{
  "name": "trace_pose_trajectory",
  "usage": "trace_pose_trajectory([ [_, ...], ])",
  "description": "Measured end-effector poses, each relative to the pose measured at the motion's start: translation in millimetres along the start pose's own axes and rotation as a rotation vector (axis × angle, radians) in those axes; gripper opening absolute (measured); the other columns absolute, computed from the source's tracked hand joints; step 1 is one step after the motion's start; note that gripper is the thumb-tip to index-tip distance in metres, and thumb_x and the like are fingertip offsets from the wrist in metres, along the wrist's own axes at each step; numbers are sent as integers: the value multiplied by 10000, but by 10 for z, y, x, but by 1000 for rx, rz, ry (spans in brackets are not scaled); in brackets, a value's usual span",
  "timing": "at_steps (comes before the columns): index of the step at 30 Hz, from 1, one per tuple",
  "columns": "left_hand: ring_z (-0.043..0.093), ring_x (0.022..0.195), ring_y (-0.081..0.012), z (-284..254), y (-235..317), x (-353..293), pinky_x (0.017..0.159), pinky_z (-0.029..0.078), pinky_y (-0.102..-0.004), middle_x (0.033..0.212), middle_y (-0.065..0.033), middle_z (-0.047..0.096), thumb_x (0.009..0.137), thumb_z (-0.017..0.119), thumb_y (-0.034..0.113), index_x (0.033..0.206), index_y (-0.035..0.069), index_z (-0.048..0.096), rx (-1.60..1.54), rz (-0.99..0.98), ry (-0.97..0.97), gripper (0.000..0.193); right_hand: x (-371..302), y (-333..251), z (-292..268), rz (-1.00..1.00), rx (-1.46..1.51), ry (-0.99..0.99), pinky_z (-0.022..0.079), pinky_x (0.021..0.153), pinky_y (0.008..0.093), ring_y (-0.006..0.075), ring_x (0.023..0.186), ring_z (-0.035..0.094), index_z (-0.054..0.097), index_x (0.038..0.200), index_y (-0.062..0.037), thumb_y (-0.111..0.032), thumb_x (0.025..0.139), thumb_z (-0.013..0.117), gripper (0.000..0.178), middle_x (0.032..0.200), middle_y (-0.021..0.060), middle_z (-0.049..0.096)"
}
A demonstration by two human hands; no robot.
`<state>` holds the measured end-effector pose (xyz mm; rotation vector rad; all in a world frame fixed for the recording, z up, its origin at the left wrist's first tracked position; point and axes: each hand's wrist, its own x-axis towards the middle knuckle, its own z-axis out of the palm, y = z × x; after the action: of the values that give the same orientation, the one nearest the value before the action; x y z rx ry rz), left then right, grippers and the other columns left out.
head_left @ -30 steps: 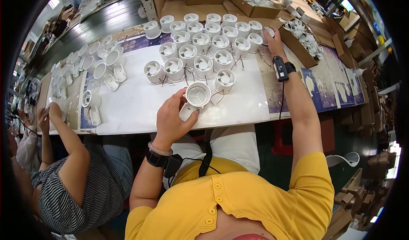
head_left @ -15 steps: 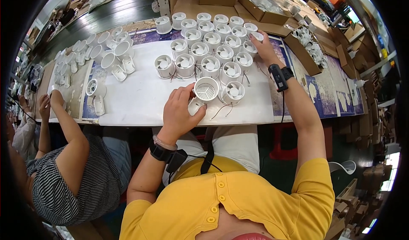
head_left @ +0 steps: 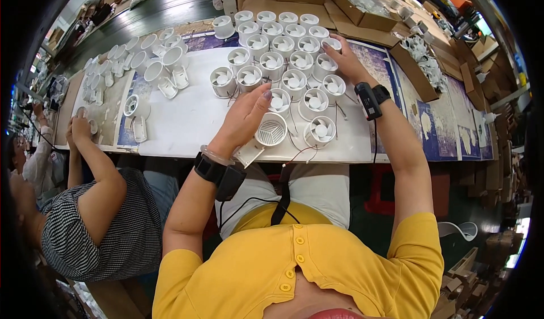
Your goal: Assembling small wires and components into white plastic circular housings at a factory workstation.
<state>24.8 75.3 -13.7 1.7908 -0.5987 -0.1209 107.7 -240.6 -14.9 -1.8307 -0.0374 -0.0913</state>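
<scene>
Fingers first, head view: the left hand (head_left: 246, 117) is extended, its fingers straight and together, gripping nothing I can make out. It reaches over the near-left flank of the white fan cups (head_left: 294, 80), partly covering one; contact I cannot confirm. The right hand (head_left: 347, 60) curves around the outermost cup on the far right of the group; whether its fingers close on the wall or merely rest there, I cannot tell.

Position: the fan cups stand upright in loose, close rows on the counter (head_left: 175, 118), blades up. One louvred cup (head_left: 271, 130) sits just beside the left palm, its mount plate (head_left: 249, 153) near the front edge. Thin wires (head_left: 342, 111) trail between and in front of the cups. An open carton (head_left: 411, 78) of white parts lies to the right; plain cups (head_left: 156, 71) stand to the left.

Technique, my judgement: I would want contact low on the outer walls, clear of the blades, with light, even pressure so that neighbours don't tip. Wires should be freed before any cup slides, and the left wrist lifted clear of the mount plate to avoid dragging it over the edge.
</scene>
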Motion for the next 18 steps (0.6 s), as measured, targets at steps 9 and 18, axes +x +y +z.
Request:
trace_pose_trajectory([
  [9, 511, 1138, -172, 6, 33, 190, 897, 425, -299, 1259, -88, 565, 1013, 262, 502, 1351, 5, 475, -55, -188, 47, 638, -52, -40, 58, -103, -177, 142, 297, 1074, 332, 231, 1313, 372, 275, 1433, -42, -460, 925, 554, 714, 1416, 171, 381],
  [18, 519, 1048, -164, -206, 84, 328, 815, 501, -281, 1315, -116, 515, 1003, 354, 465, 1393, 39, 412, -289, -400, 297, 580, -1242, -412, -73, -227, -236, -159, 149, 1153, 382, 289, 1435, 157, 154, 1481, -25, -500, 776, 689, 1005, 1532, 178, 196],
])
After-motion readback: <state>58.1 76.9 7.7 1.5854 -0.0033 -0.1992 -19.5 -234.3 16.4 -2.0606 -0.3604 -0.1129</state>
